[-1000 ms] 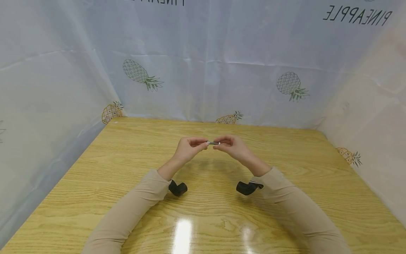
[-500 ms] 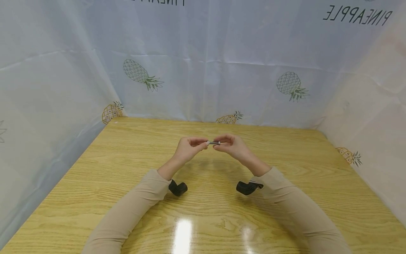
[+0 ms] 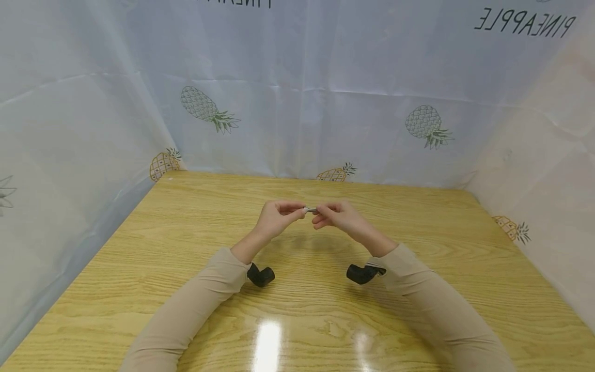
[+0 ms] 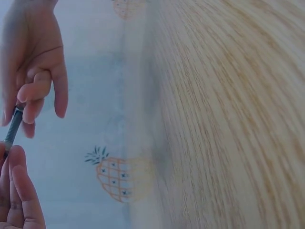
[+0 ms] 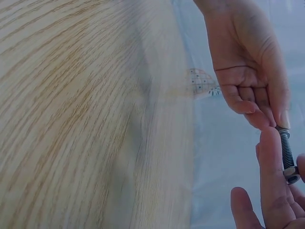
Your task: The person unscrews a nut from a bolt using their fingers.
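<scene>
A metal bolt (image 3: 312, 210) lies level between my hands, above the table. My left hand (image 3: 274, 217) pinches one end of it between thumb and fingertips. At the other end, the thumb and a finger of my right hand (image 3: 347, 217) pinch the bolt's hexagonal end, which shows in the right wrist view. The threaded shank (image 5: 287, 149) is bare between the two grips. In the left wrist view the bolt (image 4: 14, 126) runs slanted from one hand to the other, while the right hand's other fingers are spread away from it.
Below the hands is a wood-grain table (image 3: 307, 305). Pale curtains (image 3: 297, 124) printed with pineapples stand behind it and at both sides. A black curved piece (image 3: 262, 277) sticks out under the left cuff, another black piece (image 3: 360, 275) under the right.
My right hand's fingers have shifted and come in over the bolt's right end, which stood visible between them before. The left hand has stayed in place.
</scene>
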`<move>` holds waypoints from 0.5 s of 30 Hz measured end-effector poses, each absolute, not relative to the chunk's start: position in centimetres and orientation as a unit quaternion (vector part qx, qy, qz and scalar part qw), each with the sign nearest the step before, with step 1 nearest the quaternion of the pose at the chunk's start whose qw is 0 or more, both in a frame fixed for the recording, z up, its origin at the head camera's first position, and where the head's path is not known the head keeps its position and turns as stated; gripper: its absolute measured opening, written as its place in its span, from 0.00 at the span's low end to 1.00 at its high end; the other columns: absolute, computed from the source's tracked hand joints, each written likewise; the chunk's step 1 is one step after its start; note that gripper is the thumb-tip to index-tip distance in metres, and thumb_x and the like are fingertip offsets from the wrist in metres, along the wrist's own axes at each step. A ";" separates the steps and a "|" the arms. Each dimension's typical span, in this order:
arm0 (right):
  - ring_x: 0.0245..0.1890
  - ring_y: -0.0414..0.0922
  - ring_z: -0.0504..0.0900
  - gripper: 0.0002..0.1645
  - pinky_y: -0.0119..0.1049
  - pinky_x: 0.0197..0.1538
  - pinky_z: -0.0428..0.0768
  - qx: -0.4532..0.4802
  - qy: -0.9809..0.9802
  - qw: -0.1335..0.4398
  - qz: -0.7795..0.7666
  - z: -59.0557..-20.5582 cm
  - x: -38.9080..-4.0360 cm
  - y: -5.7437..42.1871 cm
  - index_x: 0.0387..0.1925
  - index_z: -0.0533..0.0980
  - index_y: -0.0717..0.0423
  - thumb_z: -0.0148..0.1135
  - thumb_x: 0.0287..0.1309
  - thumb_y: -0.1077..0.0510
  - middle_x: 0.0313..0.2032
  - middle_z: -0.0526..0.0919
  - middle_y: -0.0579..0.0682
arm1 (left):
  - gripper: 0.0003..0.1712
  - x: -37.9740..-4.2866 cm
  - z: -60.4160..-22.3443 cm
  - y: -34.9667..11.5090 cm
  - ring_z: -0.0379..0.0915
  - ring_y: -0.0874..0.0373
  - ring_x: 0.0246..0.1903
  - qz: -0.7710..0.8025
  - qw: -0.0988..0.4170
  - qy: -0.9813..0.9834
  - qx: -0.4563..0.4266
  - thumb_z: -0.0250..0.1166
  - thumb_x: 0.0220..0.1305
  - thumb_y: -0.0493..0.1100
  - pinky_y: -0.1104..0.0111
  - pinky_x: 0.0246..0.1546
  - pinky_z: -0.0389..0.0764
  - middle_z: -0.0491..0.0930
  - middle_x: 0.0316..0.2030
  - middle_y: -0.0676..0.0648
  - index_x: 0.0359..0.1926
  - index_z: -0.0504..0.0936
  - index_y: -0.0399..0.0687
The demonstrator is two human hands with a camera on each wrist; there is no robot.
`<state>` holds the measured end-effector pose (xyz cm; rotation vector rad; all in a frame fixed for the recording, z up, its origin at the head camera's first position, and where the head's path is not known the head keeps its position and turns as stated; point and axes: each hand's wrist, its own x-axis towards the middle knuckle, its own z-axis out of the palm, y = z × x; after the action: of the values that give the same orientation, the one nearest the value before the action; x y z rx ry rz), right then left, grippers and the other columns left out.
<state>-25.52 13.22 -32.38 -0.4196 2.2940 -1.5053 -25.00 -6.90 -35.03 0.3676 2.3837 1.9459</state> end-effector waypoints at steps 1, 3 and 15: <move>0.38 0.38 0.85 0.26 0.48 0.64 0.70 -0.149 0.813 0.179 -0.535 -32.4 -25.5 13.2 0.57 0.70 0.65 0.45 0.70 0.49 0.45 0.82 0.60 | 0.16 -25.0 -35.0 -6.9 0.82 0.55 0.41 0.628 0.022 0.769 0.118 0.65 0.60 0.43 0.63 0.48 0.80 0.84 0.44 0.40 0.47 0.83 0.41; 0.41 0.38 0.84 0.25 0.49 0.65 0.68 -0.147 0.812 0.173 -0.538 -32.5 -25.5 13.3 0.58 0.69 0.64 0.47 0.69 0.50 0.49 0.80 0.63 | 0.16 -25.0 -35.1 -6.9 0.82 0.55 0.42 0.631 0.025 0.766 0.116 0.64 0.60 0.43 0.61 0.49 0.80 0.84 0.44 0.39 0.47 0.83 0.41; 0.52 0.50 0.81 0.20 0.53 0.66 0.65 -0.156 0.812 0.150 -0.542 -32.7 -25.5 13.7 0.56 0.70 0.61 0.53 0.66 0.56 0.53 0.79 0.64 | 0.17 -25.0 -35.0 -6.9 0.81 0.53 0.44 0.634 0.029 0.765 0.112 0.64 0.61 0.44 0.59 0.51 0.79 0.83 0.46 0.39 0.49 0.82 0.41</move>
<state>-25.52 13.72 -32.71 -0.4472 2.3331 -1.5573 -24.98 -6.91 -35.03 0.3449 2.3595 1.9562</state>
